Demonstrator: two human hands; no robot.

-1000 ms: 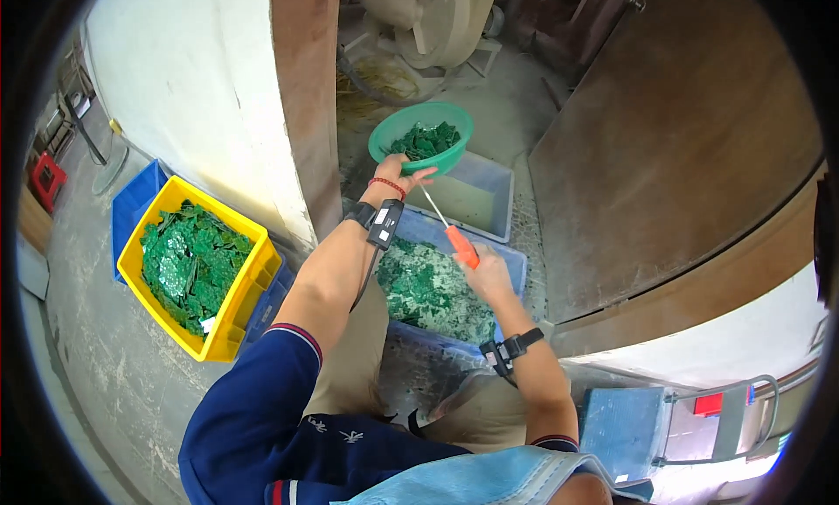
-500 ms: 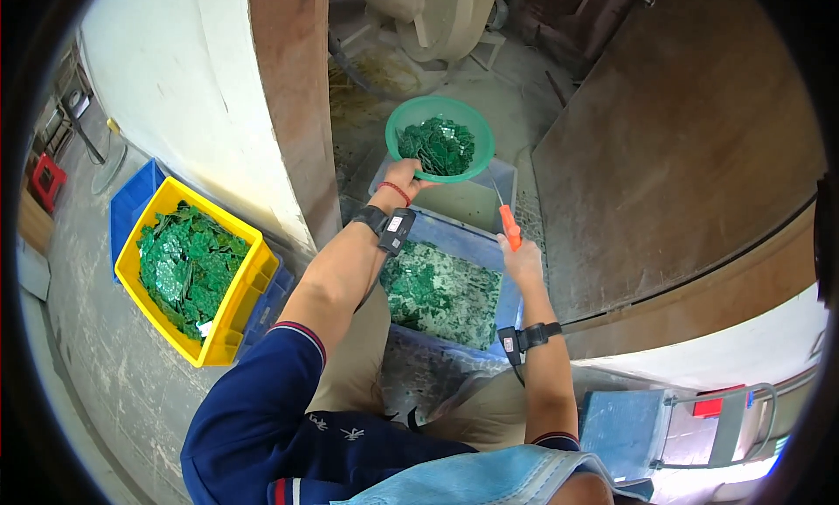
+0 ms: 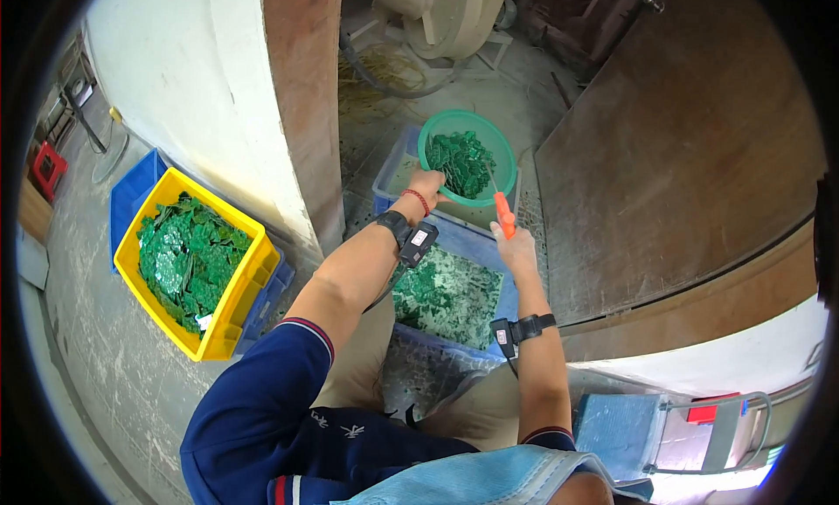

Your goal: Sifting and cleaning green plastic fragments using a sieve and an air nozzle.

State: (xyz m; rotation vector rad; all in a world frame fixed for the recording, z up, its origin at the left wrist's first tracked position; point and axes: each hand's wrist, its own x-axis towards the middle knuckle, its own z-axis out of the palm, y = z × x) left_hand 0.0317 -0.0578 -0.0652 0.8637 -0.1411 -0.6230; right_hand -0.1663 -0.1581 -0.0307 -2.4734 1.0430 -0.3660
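Note:
My left hand grips the near rim of a round green plastic basin, thumb and fingers closed on it. Thin flat dark-green pieces fill its bottom. In my right hand is an orange-handled tool with a thin metal shaft; its tip is at the basin's right side, by the pieces, and I cannot tell whether it touches them. Below my hands a bluish tub holds green pieces scattered over pale, whitish material. A second bluish tub stands beyond it, partly under the basin.
At left a yellow crate heaped with green pieces sits on a blue crate. A white wall with a brown edge rises beside it. A brown door panel bounds the right; a blue-topped cart stands lower right. Machinery is behind.
My left hand has shifted the basin to the right and slightly nearer, bringing it close to the tool. My right hand stays in nearly the same place.

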